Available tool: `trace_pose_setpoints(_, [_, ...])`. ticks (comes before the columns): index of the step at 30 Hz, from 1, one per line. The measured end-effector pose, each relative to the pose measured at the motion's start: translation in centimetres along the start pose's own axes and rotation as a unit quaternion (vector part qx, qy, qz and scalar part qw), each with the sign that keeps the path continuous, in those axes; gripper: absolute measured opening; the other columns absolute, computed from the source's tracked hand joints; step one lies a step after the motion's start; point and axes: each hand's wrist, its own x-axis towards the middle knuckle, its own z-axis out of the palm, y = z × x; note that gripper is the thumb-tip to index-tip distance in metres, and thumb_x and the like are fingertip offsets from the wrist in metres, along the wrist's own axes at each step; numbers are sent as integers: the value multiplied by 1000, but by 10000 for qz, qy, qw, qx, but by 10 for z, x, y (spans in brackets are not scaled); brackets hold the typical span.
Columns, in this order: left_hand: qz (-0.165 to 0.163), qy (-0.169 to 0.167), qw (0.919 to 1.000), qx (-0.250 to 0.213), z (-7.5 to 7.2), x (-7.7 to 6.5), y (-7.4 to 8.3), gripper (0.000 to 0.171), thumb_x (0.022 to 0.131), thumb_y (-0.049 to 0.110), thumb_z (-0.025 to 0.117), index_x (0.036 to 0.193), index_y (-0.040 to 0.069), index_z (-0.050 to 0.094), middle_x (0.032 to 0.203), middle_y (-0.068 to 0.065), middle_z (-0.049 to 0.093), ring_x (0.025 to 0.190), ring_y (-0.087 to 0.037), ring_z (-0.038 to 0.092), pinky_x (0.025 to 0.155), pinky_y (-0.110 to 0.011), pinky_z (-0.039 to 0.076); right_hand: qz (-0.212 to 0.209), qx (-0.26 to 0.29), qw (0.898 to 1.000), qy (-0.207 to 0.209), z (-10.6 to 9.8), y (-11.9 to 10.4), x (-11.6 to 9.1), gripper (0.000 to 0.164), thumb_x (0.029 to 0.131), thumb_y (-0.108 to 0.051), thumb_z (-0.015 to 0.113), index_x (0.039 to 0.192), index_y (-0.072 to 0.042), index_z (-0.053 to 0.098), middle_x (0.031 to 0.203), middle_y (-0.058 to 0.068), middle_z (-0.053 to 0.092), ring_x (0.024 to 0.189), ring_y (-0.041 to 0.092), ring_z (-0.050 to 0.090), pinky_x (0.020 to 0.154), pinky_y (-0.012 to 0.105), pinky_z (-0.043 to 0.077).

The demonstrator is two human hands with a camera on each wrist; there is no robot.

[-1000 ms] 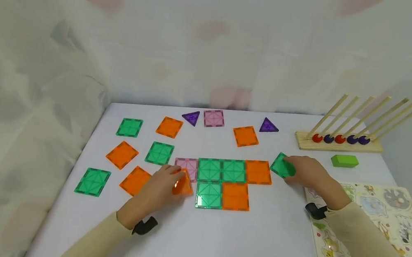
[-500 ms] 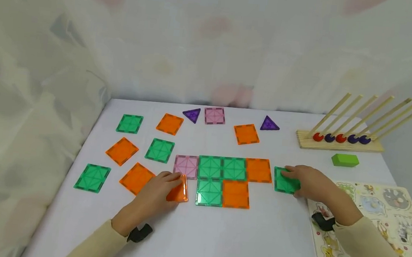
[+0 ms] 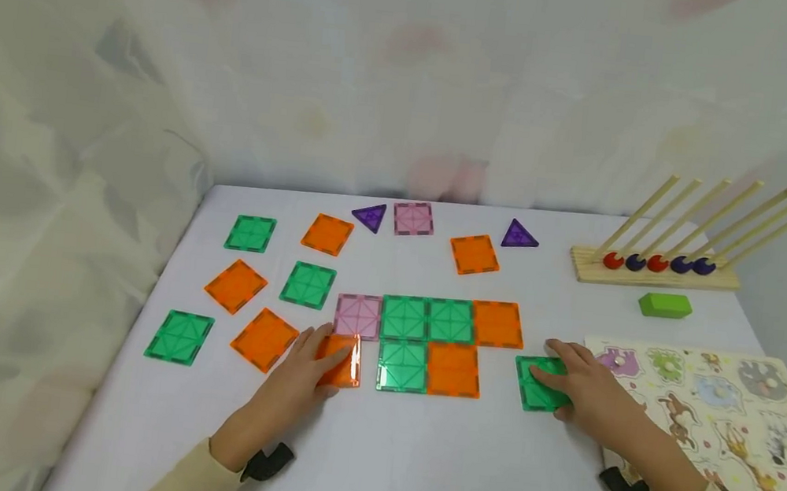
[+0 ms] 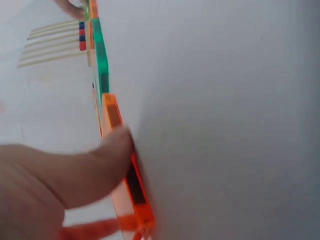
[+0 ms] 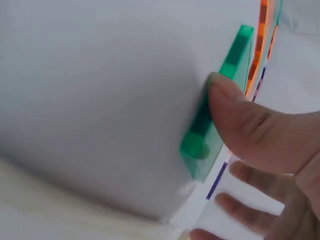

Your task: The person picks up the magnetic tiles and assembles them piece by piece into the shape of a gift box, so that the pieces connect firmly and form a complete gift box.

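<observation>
My left hand [image 3: 282,397] holds a square orange magnetic tile [image 3: 351,369] flat on the table, left of a green tile [image 3: 401,366] and just below a pink one [image 3: 358,316]. In the left wrist view the thumb presses the orange tile's near edge [image 4: 135,185], and part of a finger shows at its lower end. Right of the joined tiles, my right hand [image 3: 598,407] holds a square green magnetic tile [image 3: 537,398], partly covered by a finger. The right wrist view shows the thumb on that tile's edge [image 5: 202,120], the other fingers spread beyond.
Loose orange tiles [image 3: 236,286] and green tiles [image 3: 179,337] lie at the left. Purple triangles [image 3: 520,235] and a pink square [image 3: 413,219] sit at the back. At the right are a wooden peg rack [image 3: 657,277], a green block [image 3: 665,306] and an animal puzzle board [image 3: 707,386].
The left hand's orange tile has gone from tilted to flat beside the joined tiles. My right hand has drawn the green tile nearer and turned it squarer to the rows.
</observation>
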Motion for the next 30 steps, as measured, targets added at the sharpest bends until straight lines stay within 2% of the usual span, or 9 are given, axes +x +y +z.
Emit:
trace_pose_setpoints(5, [-292,307,9991,67,2,-5,0,57,75,23,81,129,24,62,141,-15,38,119,-35,39,86,-40,54,418,25,9986,314,8,-7,-6,61,72,-23,82,129,-17,63,131,23,47,110,41,50,88,55,50])
trace_pose_setpoints(8, [-344,277,9990,27,1,-6,1,54,76,23,80,128,23,64,137,-15,41,112,-33,40,82,-35,53,545,33,9979,357,10,-12,-9,60,72,-22,82,128,-16,63,128,25,48,104,41,52,82,52,53])
trace_pose_setpoints(12, [-362,221,9991,81,1,-6,3,53,77,24,80,127,23,64,132,-15,44,109,-33,41,81,-34,53,642,107,9972,371,9,-17,-9,59,73,-23,82,129,-18,63,129,22,48,106,40,51,76,49,55])
trace_pose_setpoints(16, [-229,360,9989,218,1,-8,5,51,76,22,80,125,23,66,124,-14,47,101,-31,42,72,-29,51,702,177,9967,356,9,-19,-8,59,73,-25,81,129,-22,63,129,18,49,107,37,50,72,49,55])
trace_pose_setpoints(21, [42,298,9988,374,6,-13,9,44,78,17,79,120,23,69,115,-12,49,90,-26,38,60,-21,40,750,185,9965,325,10,-19,-7,59,72,-26,82,128,-23,64,127,16,51,105,34,51,73,49,55])
trace_pose_setpoints(26, [97,346,9986,389,10,-13,12,42,78,17,78,119,23,70,113,-10,49,87,-24,36,59,-20,35,753,230,9964,311,9,-19,-7,60,71,-27,83,128,-22,64,124,15,53,103,32,51,75,48,55])
trace_pose_setpoints(30, [148,457,9979,430,11,-9,13,41,79,20,78,119,24,70,113,-9,50,86,-22,35,59,-20,33,716,377,9958,424,10,-18,-5,61,68,-26,85,125,-13,66,123,15,56,103,32,54,82,50,53])
